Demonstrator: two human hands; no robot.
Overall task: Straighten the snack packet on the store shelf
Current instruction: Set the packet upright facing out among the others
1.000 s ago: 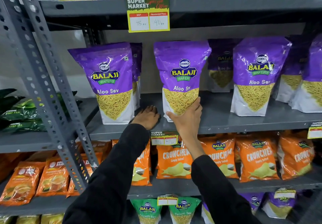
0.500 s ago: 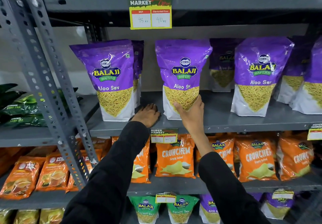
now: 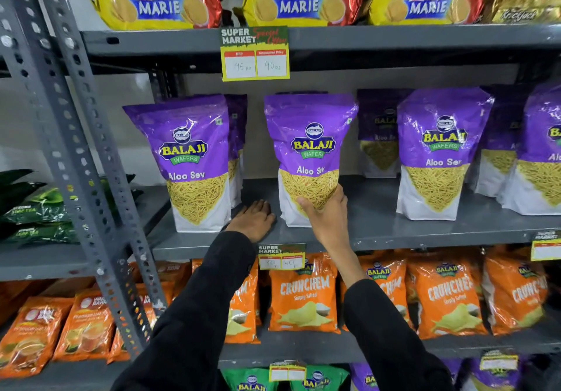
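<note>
A purple Aloo Sev snack packet (image 3: 309,144) stands upright on the grey middle shelf (image 3: 379,226), near its front edge. My right hand (image 3: 326,217) grips the packet's lower front, thumb on the left and fingers wrapped round the right side. My left hand (image 3: 253,219) lies flat, palm down, on the shelf just left of the packet, between it and another Aloo Sev packet (image 3: 191,162). The packet's bottom right corner is hidden behind my right hand.
More purple Aloo Sev packets (image 3: 440,153) stand to the right and behind. Marie biscuit packs (image 3: 297,4) fill the shelf above, orange Crunchem bags (image 3: 303,293) the shelf below. A price tag (image 3: 255,53) hangs from the upper shelf. A slotted steel upright (image 3: 79,159) runs down the left.
My right hand has slid slightly up the packet's front, and the packet stands a little straighter. The view has tilted upward; my left hand stays flat on the shelf.
</note>
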